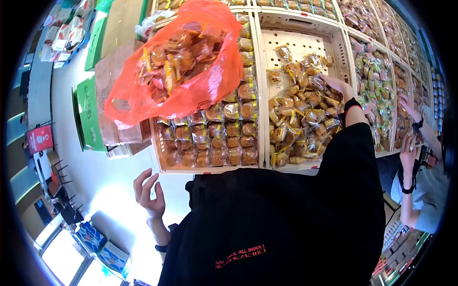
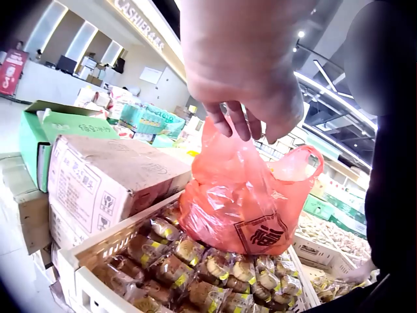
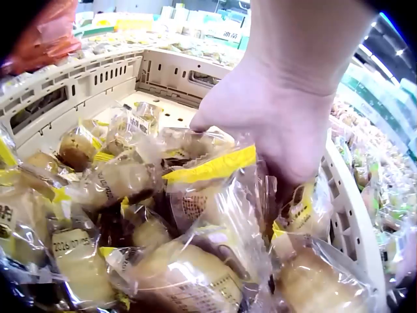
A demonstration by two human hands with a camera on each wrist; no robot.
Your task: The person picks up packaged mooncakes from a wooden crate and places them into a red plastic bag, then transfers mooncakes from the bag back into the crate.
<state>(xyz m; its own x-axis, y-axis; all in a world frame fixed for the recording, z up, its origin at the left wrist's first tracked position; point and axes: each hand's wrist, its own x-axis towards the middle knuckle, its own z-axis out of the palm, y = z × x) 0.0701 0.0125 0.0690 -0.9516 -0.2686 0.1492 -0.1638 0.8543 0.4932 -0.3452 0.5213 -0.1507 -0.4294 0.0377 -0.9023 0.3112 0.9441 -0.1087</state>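
Observation:
My right hand (image 1: 339,86) reaches into a cream plastic crate (image 1: 262,35), against its right side, among loose wrapped pastries (image 1: 305,105). In the right wrist view the thumb lies over the wrappers, and the other fingers are hidden behind pastries (image 3: 195,267); I cannot tell whether they hold any. My left hand (image 1: 151,195) hangs empty with loosely bent fingers, off the near left corner of the neighbouring crate (image 1: 210,170). Neat rows of wrapped pastries (image 1: 214,143) fill that crate. On them sits a red plastic bag (image 1: 210,83), open at the top, with wrapped pastries inside.
Cardboard boxes (image 1: 114,90) and a green box (image 1: 88,112) stand left of the crates. More crates of packaged goods (image 1: 374,86) run along the right. Another person's hands (image 1: 408,152) are at those crates, close to my right arm.

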